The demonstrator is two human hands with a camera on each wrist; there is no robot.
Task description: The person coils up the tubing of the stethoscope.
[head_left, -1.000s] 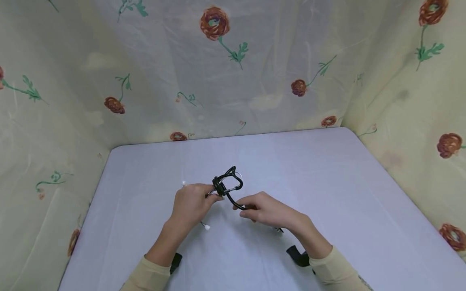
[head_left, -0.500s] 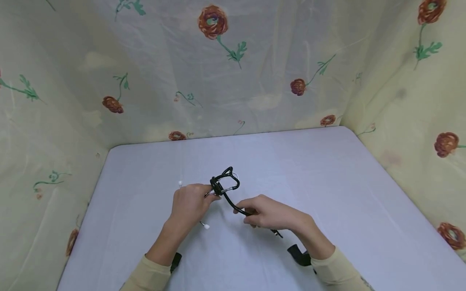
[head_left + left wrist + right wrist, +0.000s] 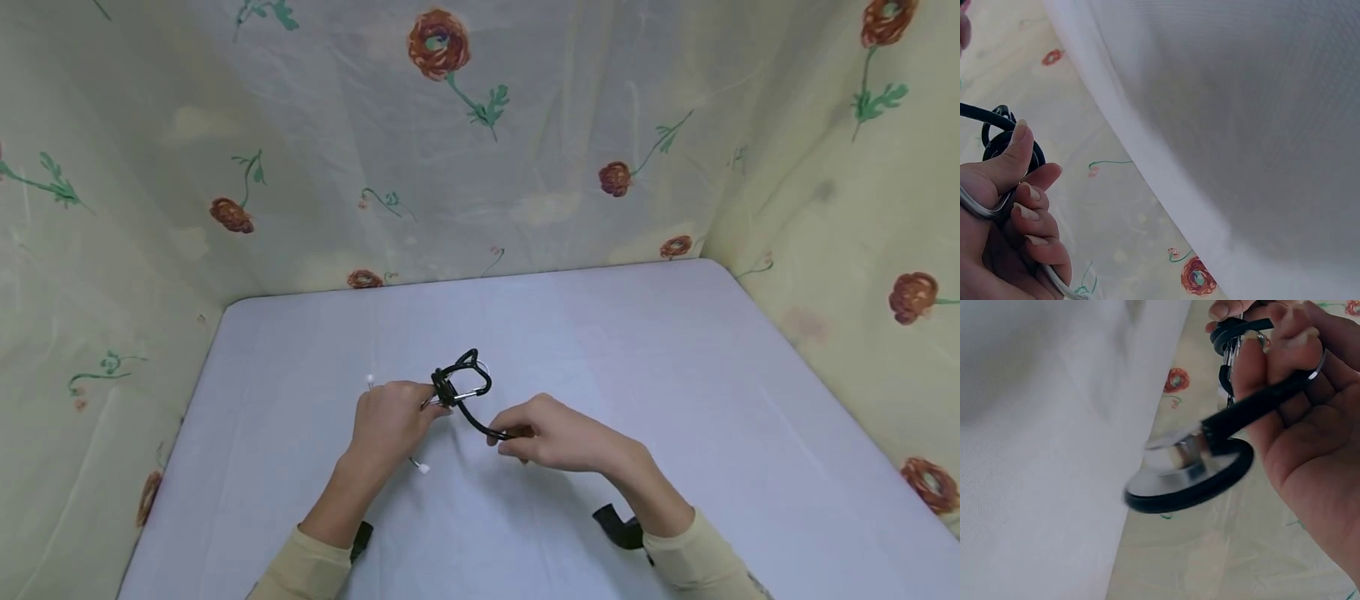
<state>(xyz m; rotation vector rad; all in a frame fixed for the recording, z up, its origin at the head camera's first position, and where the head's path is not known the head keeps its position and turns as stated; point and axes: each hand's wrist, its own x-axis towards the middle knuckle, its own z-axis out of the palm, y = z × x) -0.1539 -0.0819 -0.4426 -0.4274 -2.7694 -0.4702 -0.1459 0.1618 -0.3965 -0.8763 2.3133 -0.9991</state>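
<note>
Both hands hold a stethoscope above the white table. Its black tubing is looped and wound in a bundle beside the left fingertips. My left hand grips the silver ear tubes and the wound tubing; the white ear tips stick out on either side of it. In the left wrist view, the thumb presses on the black coil. My right hand pinches the tubing's loose end. In the right wrist view, the chestpiece hangs from these fingers, slightly blurred; the head view does not show it.
The white-covered table has rounded far corners. Flower-patterned cloth hangs behind it and on both sides. A curved black piece shows beside the right forearm, and another black piece beside the left.
My right hand dips a little, then rises and shifts slightly right with the tubing. The chestpiece end, seen below that hand earlier, is now hidden in the head view. The left hand barely moves.
</note>
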